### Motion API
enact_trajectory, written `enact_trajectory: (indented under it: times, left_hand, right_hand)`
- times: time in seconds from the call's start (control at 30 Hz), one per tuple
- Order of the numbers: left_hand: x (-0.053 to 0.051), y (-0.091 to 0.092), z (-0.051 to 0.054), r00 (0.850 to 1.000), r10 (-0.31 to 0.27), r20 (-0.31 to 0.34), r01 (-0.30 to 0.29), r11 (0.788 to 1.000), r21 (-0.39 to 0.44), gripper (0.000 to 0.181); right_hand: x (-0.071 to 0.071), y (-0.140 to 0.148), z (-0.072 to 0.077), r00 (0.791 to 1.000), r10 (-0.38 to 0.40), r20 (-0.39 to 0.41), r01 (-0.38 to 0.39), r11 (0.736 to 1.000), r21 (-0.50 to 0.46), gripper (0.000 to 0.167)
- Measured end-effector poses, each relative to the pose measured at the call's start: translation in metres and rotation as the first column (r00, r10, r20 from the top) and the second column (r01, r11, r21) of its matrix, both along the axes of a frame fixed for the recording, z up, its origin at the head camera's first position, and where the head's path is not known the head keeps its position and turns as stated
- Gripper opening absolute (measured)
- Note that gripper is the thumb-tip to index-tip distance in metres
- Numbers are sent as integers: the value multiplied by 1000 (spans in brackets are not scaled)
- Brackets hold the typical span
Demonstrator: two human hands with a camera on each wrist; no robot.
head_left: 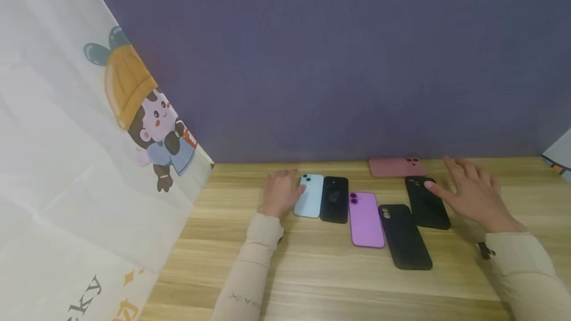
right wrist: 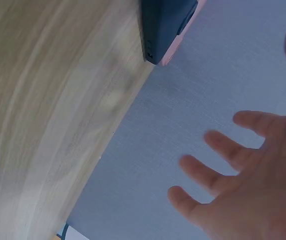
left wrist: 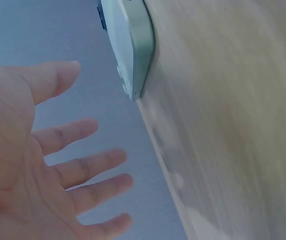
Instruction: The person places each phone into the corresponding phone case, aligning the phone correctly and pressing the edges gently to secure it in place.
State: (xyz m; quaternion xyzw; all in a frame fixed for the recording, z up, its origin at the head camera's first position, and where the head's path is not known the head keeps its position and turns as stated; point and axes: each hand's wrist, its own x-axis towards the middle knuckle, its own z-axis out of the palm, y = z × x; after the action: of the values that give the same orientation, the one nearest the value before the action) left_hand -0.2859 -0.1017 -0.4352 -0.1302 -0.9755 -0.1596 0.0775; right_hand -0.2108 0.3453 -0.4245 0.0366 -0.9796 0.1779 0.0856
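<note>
Fingers spread, my left hand (head_left: 280, 193) hovers beside a light blue phone (head_left: 309, 195); the left wrist view shows its thumb apart from the phone's edge (left wrist: 141, 50). On the right, my other hand (head_left: 477, 196) is held with fingers apart, its thumb over a black phone or case (head_left: 429, 207) in the head view. Neither hand holds anything. Between them lie a black phone (head_left: 334, 200), a purple phone (head_left: 367, 222) and a second black phone or case (head_left: 407, 241). A pink phone (head_left: 392, 167) lies sideways at the back.
The phones lie on a wooden table (head_left: 312, 281). Behind its far edge rises a dark blue-grey panel (head_left: 330, 63). A white sheet with a cartoon figure (head_left: 156, 113) covers the left side, and another printed sheet (head_left: 559, 157) shows at the far right.
</note>
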Motion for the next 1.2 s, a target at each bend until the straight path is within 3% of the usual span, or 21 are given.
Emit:
enact_trajectory:
  times: [0.4, 0.83, 1.2]
  left_hand:
    - [-1, 0, -4, 1000, -22, -6, 22, 1000, -13, 50]
    - [1, 1, -2, 1000, -15, -17, 14, 999, -30, 47]
    - [7, 4, 2, 999, 48, -13, -48, 998, -36, 45]
  right_hand:
    - [-3, 6, 0, 997, -9, 78, 6, 1000, 31, 95]
    - [-4, 3, 1, 985, 56, 163, -61, 998, 21, 91]
    - [-5, -3, -5, 974, 72, 214, -79, 997, 26, 95]
